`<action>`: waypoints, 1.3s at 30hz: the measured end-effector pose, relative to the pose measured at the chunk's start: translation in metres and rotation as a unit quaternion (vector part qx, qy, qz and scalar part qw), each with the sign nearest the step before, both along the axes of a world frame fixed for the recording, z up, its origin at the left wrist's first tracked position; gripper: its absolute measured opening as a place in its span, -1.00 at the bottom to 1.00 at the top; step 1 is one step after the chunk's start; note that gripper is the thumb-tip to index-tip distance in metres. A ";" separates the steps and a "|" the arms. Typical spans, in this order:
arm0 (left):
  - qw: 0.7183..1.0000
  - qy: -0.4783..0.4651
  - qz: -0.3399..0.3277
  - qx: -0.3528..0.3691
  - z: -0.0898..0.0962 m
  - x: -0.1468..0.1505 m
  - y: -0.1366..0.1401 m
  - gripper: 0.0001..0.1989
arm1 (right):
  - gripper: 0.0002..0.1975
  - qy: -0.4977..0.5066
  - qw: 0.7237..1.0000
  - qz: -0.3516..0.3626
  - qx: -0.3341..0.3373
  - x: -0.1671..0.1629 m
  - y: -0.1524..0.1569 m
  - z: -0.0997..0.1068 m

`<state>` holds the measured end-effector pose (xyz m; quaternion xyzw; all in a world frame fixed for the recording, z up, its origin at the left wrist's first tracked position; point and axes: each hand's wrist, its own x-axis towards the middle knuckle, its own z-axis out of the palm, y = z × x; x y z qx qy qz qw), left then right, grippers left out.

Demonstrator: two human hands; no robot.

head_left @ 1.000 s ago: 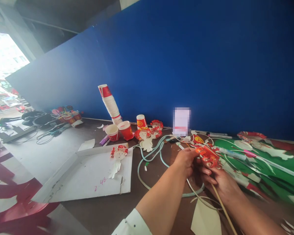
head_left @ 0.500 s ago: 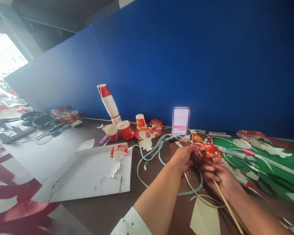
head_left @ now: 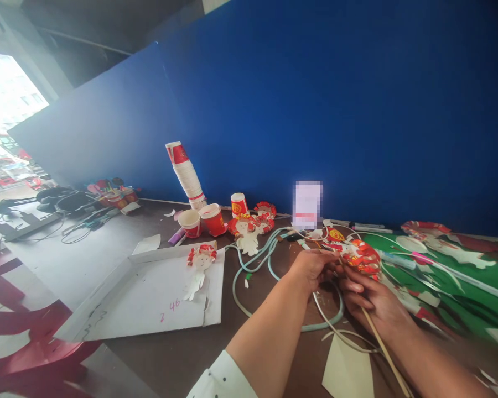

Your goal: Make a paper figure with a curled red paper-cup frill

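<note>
My right hand is closed around a thin wooden stick, which runs down towards the bottom edge. Just above the fingers is a red paper-cup cutout with a fringe of curled strips. My left hand is closed, its thumb and fingers pinching the near left side of this cutout by the stick's upper end. Exactly how the fingertips meet the paper is hidden. Finished-looking paper dolls with red curly hair lie around: one doll on the white box lid, another doll behind it.
A leaning stack of paper cups and several single cups, one a red cup, stand by the blue partition. A pale blue cable loops across the table. On the right, scissors and pens lie on a green mat.
The red paper cutout has turned and spread between my hands, so more of its white inner side and its fringe show. Both hands stay nearly in place.
</note>
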<state>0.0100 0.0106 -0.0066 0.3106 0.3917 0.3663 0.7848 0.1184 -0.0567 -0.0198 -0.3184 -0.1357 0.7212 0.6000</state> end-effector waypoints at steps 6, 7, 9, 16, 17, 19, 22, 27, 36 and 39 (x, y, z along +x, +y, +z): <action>1.000 -0.011 -0.010 -0.005 0.002 0.000 -0.003 -0.96 | -0.80 0.030 0.999 -0.020 -0.032 -0.002 0.000 -0.001; 1.000 -0.012 -0.009 -0.006 0.002 0.001 -0.003 -0.96 | -0.80 0.031 0.999 -0.019 -0.033 -0.002 0.000 -0.001; 1.000 -0.014 -0.009 -0.008 0.004 0.001 -0.003 -0.97 | -0.78 0.027 0.999 -0.020 -0.031 -0.003 -0.001 0.000; 1.000 -0.019 -0.017 -0.003 0.004 0.002 -0.003 -0.96 | -0.76 0.036 0.998 -0.033 -0.039 -0.006 -0.003 0.004; 1.000 -0.018 -0.015 0.003 0.003 0.003 -0.003 -0.97 | -0.76 0.034 0.998 -0.033 -0.037 -0.006 -0.002 0.003; 1.000 -0.007 -0.012 0.015 0.000 0.003 -0.002 -0.96 | -0.76 0.028 0.999 -0.035 -0.031 -0.006 -0.002 0.001; 1.000 0.005 -0.013 0.022 -0.003 0.003 -0.001 -0.92 | -0.76 0.021 0.999 -0.031 -0.024 -0.006 -0.002 0.000; 1.000 0.008 -0.007 0.004 0.000 0.001 -0.003 -0.89 | -0.78 -0.007 0.999 -0.031 -0.021 -0.008 -0.003 0.001; 0.999 -0.007 0.049 -0.001 0.001 0.004 -0.004 -0.75 | -0.79 -0.169 0.981 -0.054 0.078 -0.012 -0.006 -0.004; 0.998 -0.014 0.068 0.000 -0.002 0.006 -0.002 -0.76 | -0.71 -0.206 0.972 -0.059 0.097 -0.014 -0.007 -0.004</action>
